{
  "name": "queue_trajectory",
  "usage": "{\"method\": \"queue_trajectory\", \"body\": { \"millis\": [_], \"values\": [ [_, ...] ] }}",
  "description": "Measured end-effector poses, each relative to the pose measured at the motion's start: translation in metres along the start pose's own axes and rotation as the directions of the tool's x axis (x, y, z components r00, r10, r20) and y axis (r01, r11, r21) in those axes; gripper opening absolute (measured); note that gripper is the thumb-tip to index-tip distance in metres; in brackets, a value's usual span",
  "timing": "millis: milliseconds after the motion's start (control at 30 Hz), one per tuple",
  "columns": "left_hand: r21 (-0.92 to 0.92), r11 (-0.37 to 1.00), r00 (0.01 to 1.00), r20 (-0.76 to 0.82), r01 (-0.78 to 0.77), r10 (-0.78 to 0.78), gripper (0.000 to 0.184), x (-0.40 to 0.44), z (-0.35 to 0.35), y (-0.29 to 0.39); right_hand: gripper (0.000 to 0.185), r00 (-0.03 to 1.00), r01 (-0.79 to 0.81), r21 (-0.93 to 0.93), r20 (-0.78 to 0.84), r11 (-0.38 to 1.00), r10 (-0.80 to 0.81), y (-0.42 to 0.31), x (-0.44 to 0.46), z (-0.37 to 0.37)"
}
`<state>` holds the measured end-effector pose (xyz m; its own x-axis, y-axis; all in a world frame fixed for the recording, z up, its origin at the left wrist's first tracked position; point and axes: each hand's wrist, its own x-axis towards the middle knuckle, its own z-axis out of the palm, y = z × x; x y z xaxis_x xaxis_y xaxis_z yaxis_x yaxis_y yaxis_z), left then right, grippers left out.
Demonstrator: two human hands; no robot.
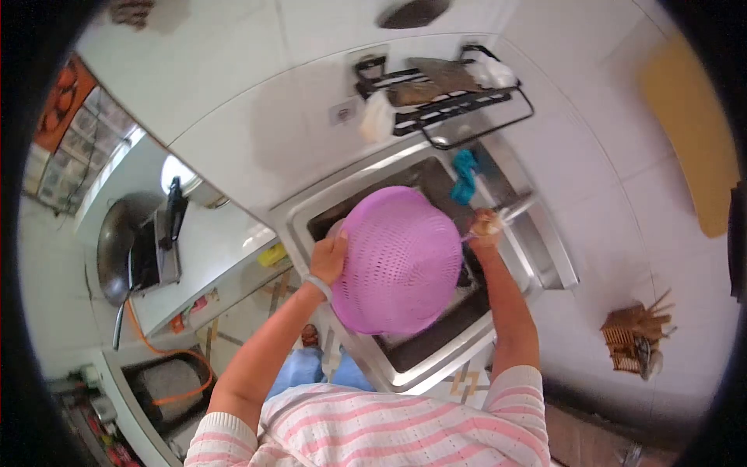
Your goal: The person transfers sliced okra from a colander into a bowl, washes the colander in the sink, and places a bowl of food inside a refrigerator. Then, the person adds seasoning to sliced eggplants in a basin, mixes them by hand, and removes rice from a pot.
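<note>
A pink-purple plastic colander (pixel 401 265) is tilted over the sink, its perforated side facing up toward me. My left hand (pixel 329 259) grips its rim at the left, fingers closed and partly hidden behind the edge. To the right of the colander, my right hand (pixel 486 227) is closed around the end of the metal faucet (pixel 520 206). The fingers there are somewhat blurred. Beneath the colander lies the stainless steel sink (pixel 405 381), its basin mostly covered. A teal cloth (pixel 464 177) hangs at the sink's back, just above my right hand.
On the wall behind the sink is a black wire rack (pixel 467 101) holding several items. A wok (pixel 117 241) and a pot (pixel 191 183) stand at the left by the counter (pixel 226 241). A utensil basket (pixel 626 338) hangs on the right wall.
</note>
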<state>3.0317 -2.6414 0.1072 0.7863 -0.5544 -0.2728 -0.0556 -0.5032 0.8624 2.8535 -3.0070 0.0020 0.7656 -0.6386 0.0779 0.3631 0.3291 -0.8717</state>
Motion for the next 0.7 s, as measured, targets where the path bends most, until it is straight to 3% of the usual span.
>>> {"method": "queue_trajectory", "body": {
  "millis": [33,67,133,200,267,333,367,400,433,467,500,533,600,633,700],
  "values": [
    [-0.055,0.998,0.999,-0.035,-0.01,0.008,0.049,-0.002,-0.002,-0.014,0.021,1.0,-0.023,0.584,0.019,0.811,0.015,0.019,0.008,-0.024],
    [-0.109,0.994,0.997,-0.071,-0.027,0.019,0.049,0.0,0.0,-0.033,0.022,0.954,-0.036,0.56,0.266,0.827,-0.139,0.025,0.023,-0.036],
    [-0.19,0.981,0.99,-0.14,-0.032,0.005,0.05,-0.014,-0.005,-0.039,0.025,0.868,-0.165,0.628,0.458,0.76,-0.19,0.051,0.051,-0.091],
    [-0.26,0.965,0.977,-0.208,-0.007,-0.048,0.051,-0.045,-0.016,-0.012,0.029,0.902,-0.38,0.758,0.431,0.529,0.03,0.081,0.053,-0.145],
    [-0.353,0.93,0.979,-0.127,0.104,-0.158,0.048,-0.057,-0.026,-0.024,0.032,0.812,-0.493,0.733,0.581,0.469,-0.054,0.043,0.016,-0.091],
    [-0.427,0.889,0.966,-0.113,0.165,-0.234,0.047,-0.079,-0.046,-0.036,0.037,0.773,-0.525,0.731,0.624,0.437,-0.115,0.017,-0.013,-0.056],
    [-0.46,0.872,0.96,-0.129,0.165,-0.25,0.046,-0.09,-0.051,-0.036,0.034,0.805,-0.477,0.753,0.582,0.453,-0.118,0.014,-0.017,-0.058],
    [-0.491,0.857,0.956,-0.138,0.16,-0.257,0.045,-0.099,-0.059,-0.038,0.032,0.907,-0.292,0.81,0.403,0.508,-0.121,0.021,-0.018,-0.082],
    [-0.567,0.802,0.958,-0.073,0.189,-0.277,0.043,-0.107,-0.068,-0.049,0.03,0.991,0.059,0.772,0.03,0.633,-0.128,0.039,-0.007,-0.11],
    [-0.656,0.736,0.949,-0.095,0.166,-0.299,0.043,-0.119,-0.081,-0.058,0.028,0.924,0.322,0.542,-0.357,0.776,-0.134,0.064,0.004,-0.137],
    [-0.736,0.658,0.949,-0.07,0.158,-0.307,0.043,-0.131,-0.088,-0.067,0.023,0.856,0.246,-0.134,-0.434,0.96,-0.28,0.043,-0.018,-0.081],
    [-0.807,0.571,0.949,-0.044,0.151,-0.313,0.043,-0.144,-0.097,-0.078,0.019,0.761,-0.076,-0.706,-0.498,0.704,-0.417,0.017,-0.042,-0.015],
    [-0.883,0.451,0.949,-0.017,0.134,-0.315,0.044,-0.193,-0.149,-0.109,0.018,0.826,0.011,-0.556,-0.464,0.831,-0.321,0.018,-0.058,0.001],
    [-0.913,0.402,0.946,-0.065,0.073,-0.319,0.047,-0.216,-0.163,-0.116,0.018,0.94,-0.021,-0.949,-0.126,0.315,-0.316,0.03,-0.067,-0.006],
    [-0.944,0.328,0.922,-0.137,-0.011,-0.362,0.05,-0.256,-0.184,-0.144,0.018,0.975,-0.219,-0.848,-0.21,0.483,0.073,0.046,-0.092,0.001]
  ]
}}
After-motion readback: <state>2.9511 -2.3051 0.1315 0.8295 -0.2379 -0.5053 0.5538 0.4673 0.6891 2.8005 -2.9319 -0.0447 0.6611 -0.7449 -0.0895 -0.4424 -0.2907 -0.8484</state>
